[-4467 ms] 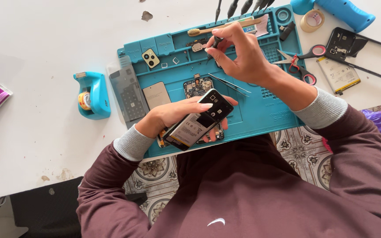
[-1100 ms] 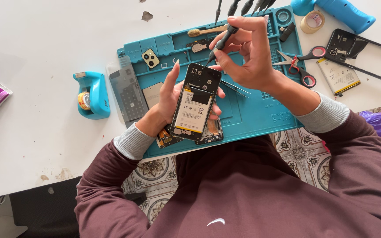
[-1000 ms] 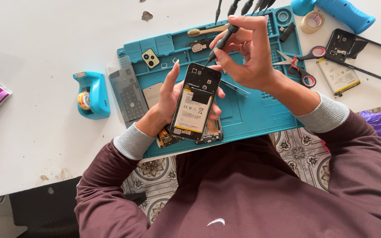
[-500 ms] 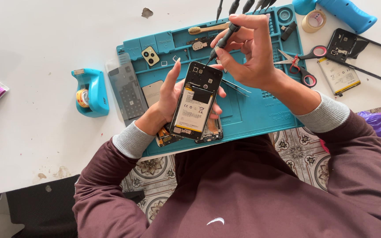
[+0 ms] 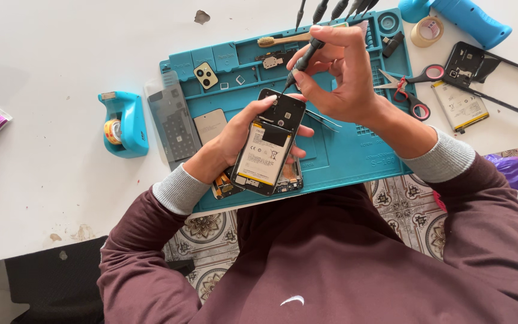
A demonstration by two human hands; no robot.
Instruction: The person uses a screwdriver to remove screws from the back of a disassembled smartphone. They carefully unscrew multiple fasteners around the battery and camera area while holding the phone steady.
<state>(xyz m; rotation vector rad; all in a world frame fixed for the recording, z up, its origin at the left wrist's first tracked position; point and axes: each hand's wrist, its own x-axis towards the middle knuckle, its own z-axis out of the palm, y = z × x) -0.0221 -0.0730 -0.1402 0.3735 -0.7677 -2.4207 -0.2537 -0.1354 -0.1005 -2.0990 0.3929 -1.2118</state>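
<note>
white-labelled phone [image 5: 269, 144] in left hand [image 5: 235, 135], screwdriver [image 5: 303, 62] above

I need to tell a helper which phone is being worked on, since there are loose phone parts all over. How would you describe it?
Start at the blue work mat on the white table. Over its near edge, the left hand holds the opened phone, back cover off. Unlike the empty black frame, it shows a pale battery.

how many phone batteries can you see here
2. One white battery sits inside the opened black phone held in the left hand; one loose white battery lies on the table beside the red-handled scissors.
</note>
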